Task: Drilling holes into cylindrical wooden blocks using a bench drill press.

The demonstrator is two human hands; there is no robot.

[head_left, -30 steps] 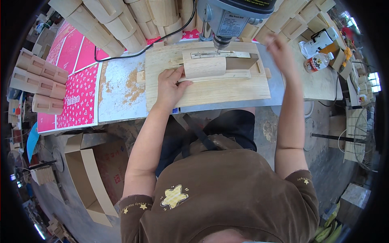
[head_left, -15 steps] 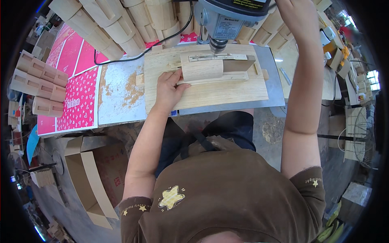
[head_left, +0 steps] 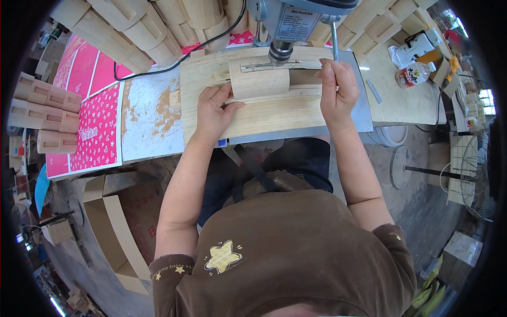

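Touching, with the partly spread fingers of the left hand (head_left: 214, 113), the left end of a pale, curved wooden piece (head_left: 261, 84), set on a flat, pale wooden board (head_left: 264, 113) near the dark metal chuck (head_left: 281, 53) of a blue-grey drill press (head_left: 296, 24); cannot tell whether gripping there or only pressing; gripping, with the curled fingers of the right hand (head_left: 339, 94), the lower end of a slim, silver metal lever (head_left: 335, 39); left of the board, light-brown sawdust (head_left: 163, 113) on a whitish surface (head_left: 141, 149).
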